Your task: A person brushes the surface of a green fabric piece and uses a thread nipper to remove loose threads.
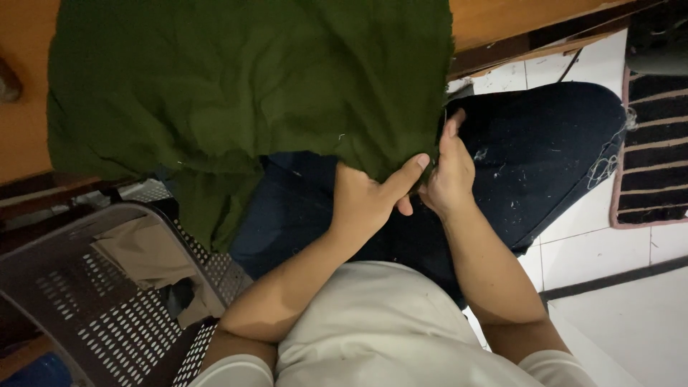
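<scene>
Head view: green cloth (pixel 244 79) drapes off the wooden table (pixel 502 18) onto the lap. Left hand (pixel 369 197) pinches its lower corner, thumb over fingers; right hand (pixel 448 172) beside it grips the same edge (fingers curled, partly hidden). Grey perforated basket (pixel 86 287) sits below the cloth.

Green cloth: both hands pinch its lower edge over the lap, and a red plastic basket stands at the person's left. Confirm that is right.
Wrong in one respect: the head view shows the plastic basket is grey, not red. The rest stands: the left hand and right hand pinch the lower edge of the green cloth over the lap.
</scene>
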